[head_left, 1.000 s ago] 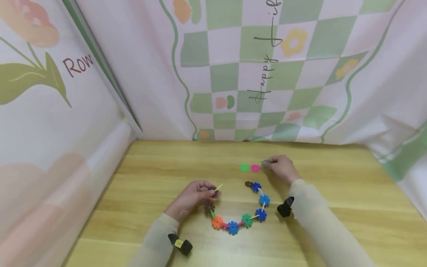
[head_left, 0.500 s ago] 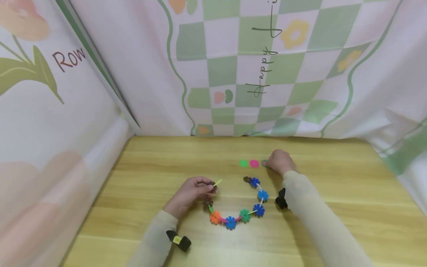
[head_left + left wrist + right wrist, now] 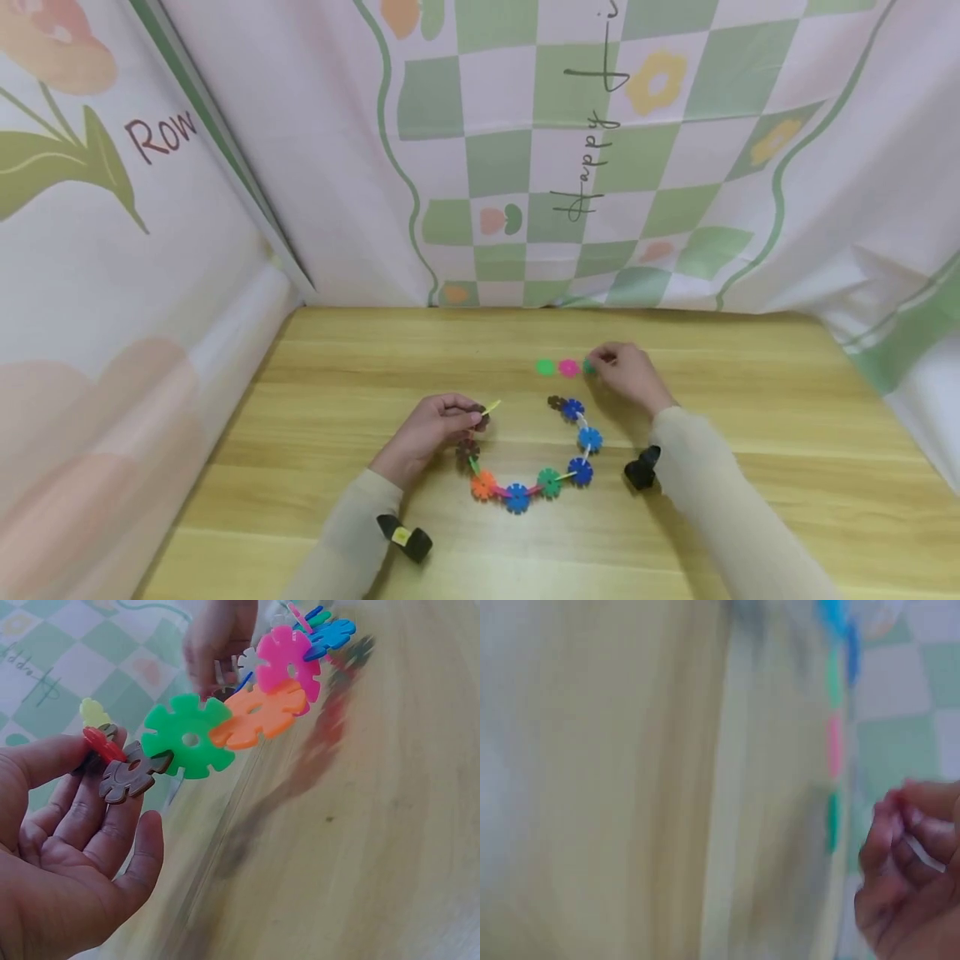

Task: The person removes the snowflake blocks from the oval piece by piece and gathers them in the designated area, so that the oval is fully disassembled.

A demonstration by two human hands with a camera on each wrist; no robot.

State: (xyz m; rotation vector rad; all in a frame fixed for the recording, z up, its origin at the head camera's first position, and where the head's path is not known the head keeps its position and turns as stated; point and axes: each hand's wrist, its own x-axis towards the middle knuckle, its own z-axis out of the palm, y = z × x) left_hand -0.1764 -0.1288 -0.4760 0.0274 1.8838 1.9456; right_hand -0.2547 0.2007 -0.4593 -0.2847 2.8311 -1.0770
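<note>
On the desk [image 3: 750, 383], head view: a chain [image 3: 516, 497] of flower-shaped discs curves in a U, its gap toward the far edge; one end is at the left hand, the other is a brown disc [image 3: 555, 402].
Left hand [image 3: 438, 425], head view: pinches the chain near its end, where a yellow disc [image 3: 492, 407] sticks out past the fingers.
Loose discs, head view: a light green disc [image 3: 545, 367], a pink disc [image 3: 569, 368] and a dark green disc [image 3: 589, 366] lie in a row beyond the chain.
Right hand [image 3: 628, 373], head view: at the dark green disc, partly covering it.
Chain end, left wrist view: thumb and fingers pinch it close by a red disc [image 3: 103, 744]; farther along, a bright green disc [image 3: 190, 739] and an orange disc [image 3: 259, 716] slot together at differing tilts.
Slotted joints, likely trouble: a twist or tug from the left hand might pop one loose, since they seem held only by a snug fit.
Right fingertips [image 3: 891, 802], right wrist view: thumb and finger pressed together, nothing visible between; the picture is blurred. The dark green disc lies apart from them.
Flat disc, likely trouble: its thin edge gives little hold, so the fingers could miss it or shove it into the pink disc.
</note>
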